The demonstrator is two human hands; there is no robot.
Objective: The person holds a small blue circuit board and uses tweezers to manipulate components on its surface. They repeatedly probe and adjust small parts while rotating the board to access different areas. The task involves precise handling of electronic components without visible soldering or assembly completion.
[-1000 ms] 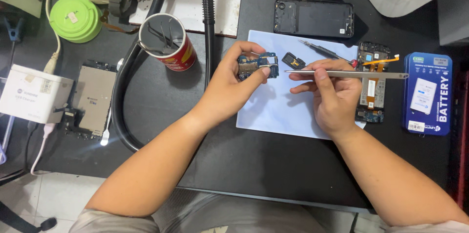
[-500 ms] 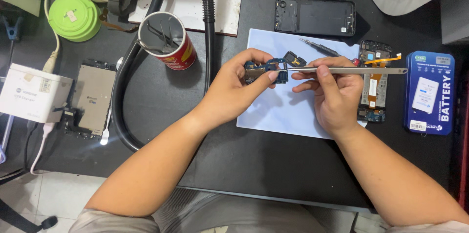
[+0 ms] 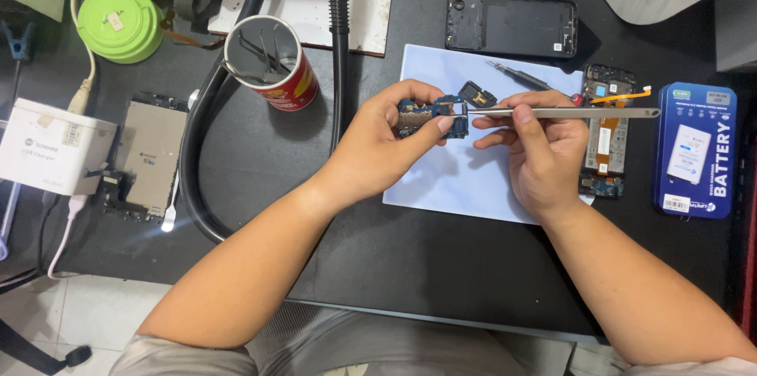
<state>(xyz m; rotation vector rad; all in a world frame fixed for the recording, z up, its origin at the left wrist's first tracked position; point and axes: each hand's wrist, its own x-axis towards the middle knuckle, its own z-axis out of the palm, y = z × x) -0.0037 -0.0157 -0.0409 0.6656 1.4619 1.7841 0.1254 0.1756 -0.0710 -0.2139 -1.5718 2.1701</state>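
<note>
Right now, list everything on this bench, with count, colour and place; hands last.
circuit board: 1, blue, held over the mat
tweezers: 1, silver, tip at the board
mat: 1, pale blue, bench centre
small part: 1, black, on the mat's top edge
screwdriver: 1, dark, mat's top right
phone shell: 1, black, above the mat
open phone: 1, dark with orange flex, right of the mat
battery box: 1, blue, far right
can: 1, red, holds tools, left of centre
hose: 1, black, beside the can
screen module: 1, grey, left
charger: 1, white, far left
round lid: 1, green, top left
left hand: holds the board
right hand: holds the tweezers
</note>
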